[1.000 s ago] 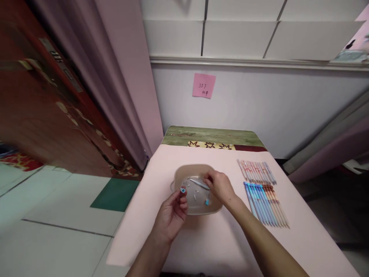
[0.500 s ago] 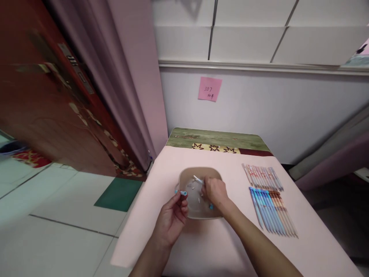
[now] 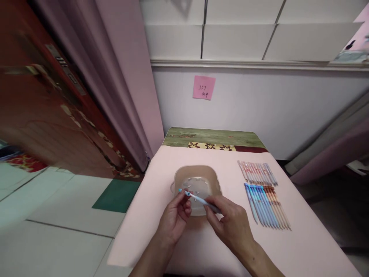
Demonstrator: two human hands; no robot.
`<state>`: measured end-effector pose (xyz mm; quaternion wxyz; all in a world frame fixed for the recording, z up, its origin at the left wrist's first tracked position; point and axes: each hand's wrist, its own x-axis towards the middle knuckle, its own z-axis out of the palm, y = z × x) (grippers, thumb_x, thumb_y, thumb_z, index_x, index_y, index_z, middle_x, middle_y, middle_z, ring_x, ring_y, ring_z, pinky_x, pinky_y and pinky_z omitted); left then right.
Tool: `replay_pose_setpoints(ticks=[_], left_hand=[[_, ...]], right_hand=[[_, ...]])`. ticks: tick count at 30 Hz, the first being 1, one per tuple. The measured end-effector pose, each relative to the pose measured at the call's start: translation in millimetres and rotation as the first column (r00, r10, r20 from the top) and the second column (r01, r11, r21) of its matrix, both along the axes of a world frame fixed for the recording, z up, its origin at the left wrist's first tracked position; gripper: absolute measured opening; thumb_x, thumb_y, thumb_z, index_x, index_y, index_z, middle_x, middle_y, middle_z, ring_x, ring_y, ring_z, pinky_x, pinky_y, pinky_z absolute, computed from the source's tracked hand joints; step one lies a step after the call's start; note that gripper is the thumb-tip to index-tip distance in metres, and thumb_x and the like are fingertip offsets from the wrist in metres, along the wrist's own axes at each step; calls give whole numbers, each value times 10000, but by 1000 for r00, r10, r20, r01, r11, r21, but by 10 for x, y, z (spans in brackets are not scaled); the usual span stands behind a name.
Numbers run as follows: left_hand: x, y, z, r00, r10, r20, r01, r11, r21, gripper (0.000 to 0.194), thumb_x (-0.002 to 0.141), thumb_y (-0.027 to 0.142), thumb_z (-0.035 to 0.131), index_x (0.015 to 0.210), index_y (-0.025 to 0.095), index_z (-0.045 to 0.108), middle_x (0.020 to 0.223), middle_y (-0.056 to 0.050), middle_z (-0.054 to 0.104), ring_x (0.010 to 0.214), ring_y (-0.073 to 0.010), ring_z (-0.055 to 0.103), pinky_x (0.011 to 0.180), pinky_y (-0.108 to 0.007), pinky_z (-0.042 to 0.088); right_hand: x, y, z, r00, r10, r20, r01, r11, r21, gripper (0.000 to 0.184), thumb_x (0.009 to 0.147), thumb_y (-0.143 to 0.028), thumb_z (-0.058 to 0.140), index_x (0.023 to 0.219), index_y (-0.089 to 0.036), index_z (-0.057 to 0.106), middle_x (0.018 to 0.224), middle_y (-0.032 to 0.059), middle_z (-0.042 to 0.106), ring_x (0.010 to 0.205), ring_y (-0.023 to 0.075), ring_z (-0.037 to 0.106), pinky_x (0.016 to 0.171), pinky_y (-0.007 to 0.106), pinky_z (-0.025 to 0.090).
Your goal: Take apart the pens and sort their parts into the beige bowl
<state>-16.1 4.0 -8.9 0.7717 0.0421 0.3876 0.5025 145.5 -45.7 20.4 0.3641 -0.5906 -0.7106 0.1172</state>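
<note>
My left hand [image 3: 175, 211] pinches a short blue pen cap [image 3: 184, 192], its open end turned to the right. My right hand [image 3: 230, 217] is closed on a light blue pen barrel [image 3: 203, 202] with a thin white end [image 3: 192, 195]. That white end points at the cap's opening; whether it is inside cannot be made out. Both hands are over the near part of a beige plastic bin [image 3: 198, 169], in which several small white bits [image 3: 197, 186] lie.
Right of the bin lie a row of pale pink and grey pens [image 3: 256, 173] and, nearer, blue pens [image 3: 261, 207] beside brown and beige ones [image 3: 278, 209]. They rest on a pink-covered table [image 3: 230, 246]. A pink note [image 3: 203, 87] is on the wall behind.
My right hand has come up out of the bin and now holds the pen barrel against or close to the cap. The view has shifted slightly.
</note>
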Motion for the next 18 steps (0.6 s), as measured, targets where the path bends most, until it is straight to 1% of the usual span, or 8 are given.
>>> replay_pose_setpoints(ticks=[3, 7, 11, 15, 18], left_hand=[[30, -53, 7, 996, 14, -88, -7, 996, 83, 119, 786, 169, 655, 881, 114, 609, 757, -43, 668, 495, -58, 540, 402, -144, 410], [95, -94, 14, 976, 21, -216, 25, 977, 211, 267, 695, 219, 750, 902, 124, 609, 753, -32, 666, 498, -63, 548, 405, -147, 413], [165, -84, 43, 966, 24, -256, 29, 979, 201, 340, 646, 227, 786, 928, 121, 628, 686, 2, 632, 509, -65, 558, 429, -149, 438], [193, -75, 81, 971, 32, -239, 12, 983, 181, 334, 631, 200, 792, 916, 119, 638, 720, -7, 648, 519, -58, 560, 437, -143, 440], [196, -87, 97, 968, 45, -249, 6, 980, 197, 322, 627, 191, 792, 905, 117, 645, 719, -8, 649, 514, -58, 556, 433, -144, 434]], right_hand=[[13, -5, -35, 1000, 3, 28, -2, 1000, -9, 115, 823, -224, 547, 894, -233, 637, 727, -12, 655, 622, 132, 611, 577, 213, 403], [17, -34, -96, 998, -6, 56, 7, 1000, -3, 121, 825, -223, 552, 909, -238, 638, 741, -9, 657, 637, 138, 616, 587, 218, 396], [1, -33, -172, 999, -37, 26, 36, 999, 30, 115, 828, -221, 556, 909, -227, 637, 784, 1, 672, 689, 148, 633, 630, 225, 409], [-16, -23, -225, 998, -51, -42, 53, 997, 59, 127, 836, -218, 554, 929, -224, 641, 820, 2, 684, 705, 139, 641, 631, 214, 418], [-31, -27, -232, 997, -48, -67, 54, 994, 99, 135, 850, -223, 544, 940, -217, 645, 832, 13, 689, 709, 137, 641, 635, 212, 425]])
